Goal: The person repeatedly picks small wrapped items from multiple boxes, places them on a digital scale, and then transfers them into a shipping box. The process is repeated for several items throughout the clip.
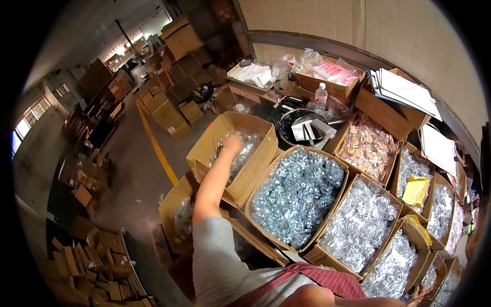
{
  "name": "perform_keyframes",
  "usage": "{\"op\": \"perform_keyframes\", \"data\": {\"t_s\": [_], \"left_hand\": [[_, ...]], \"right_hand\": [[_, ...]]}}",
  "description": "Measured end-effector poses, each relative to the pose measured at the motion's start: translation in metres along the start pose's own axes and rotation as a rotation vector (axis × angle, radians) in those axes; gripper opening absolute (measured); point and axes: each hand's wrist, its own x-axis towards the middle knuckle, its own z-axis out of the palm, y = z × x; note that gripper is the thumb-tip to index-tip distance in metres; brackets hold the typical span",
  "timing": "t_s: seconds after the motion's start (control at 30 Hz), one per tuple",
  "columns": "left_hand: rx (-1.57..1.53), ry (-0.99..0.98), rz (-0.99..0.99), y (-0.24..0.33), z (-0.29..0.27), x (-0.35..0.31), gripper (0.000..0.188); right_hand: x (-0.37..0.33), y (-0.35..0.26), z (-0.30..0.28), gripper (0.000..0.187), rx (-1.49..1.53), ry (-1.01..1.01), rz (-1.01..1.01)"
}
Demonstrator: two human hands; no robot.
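Note:
My left hand (233,144) reaches into an open cardboard box (207,134) at the centre, over small clear plastic bags (245,156). Its fingers look curled in, and what they hold is hidden. Beside that box, a larger carton (249,209) is full of small bluish metal parts (299,194). Far to the lower right, my right hand (419,295) is dim and partly cut off, close to a small box of bagged parts (430,276). Its fingers are too unclear to read.
Cartons of clear bagged parts (358,225) and copper-coloured pieces (367,148) crowd the right. Behind stand a black bowl (299,120) with scoops and a plastic bottle (320,96). A lower box (171,212) sits left; stacked cartons (166,105) line the floor.

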Motion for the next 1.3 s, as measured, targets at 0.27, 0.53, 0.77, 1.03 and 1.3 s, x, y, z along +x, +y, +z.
{"op": "perform_keyframes", "data": {"t_s": [0.27,0.53,0.77,1.03,1.3], "left_hand": [[-1.24,0.215,-0.136,0.008,-0.053,-0.021,0.015],[-1.547,-0.419,0.371,0.157,-0.157,-0.222,0.013],[-1.263,-0.599,0.542,0.117,-0.108,-0.339,0.024],[-1.544,0.517,-0.616,-0.219,0.057,-0.306,0.021],[-0.024,-0.685,-0.52,-0.354,0.267,-0.386,0.035]], "right_hand": [[0.034,0.034,0.04,0.027,0.499,-0.151,-0.248],[-0.149,-0.318,0.065,0.058,1.204,-1.063,-0.232],[-0.301,-0.406,0.089,0.036,1.005,-1.908,-0.062],[-0.372,-0.37,0.178,0.012,0.653,-1.244,-0.992],[-0.377,-0.379,0.194,0.025,0.449,-1.082,-1.151]]}}
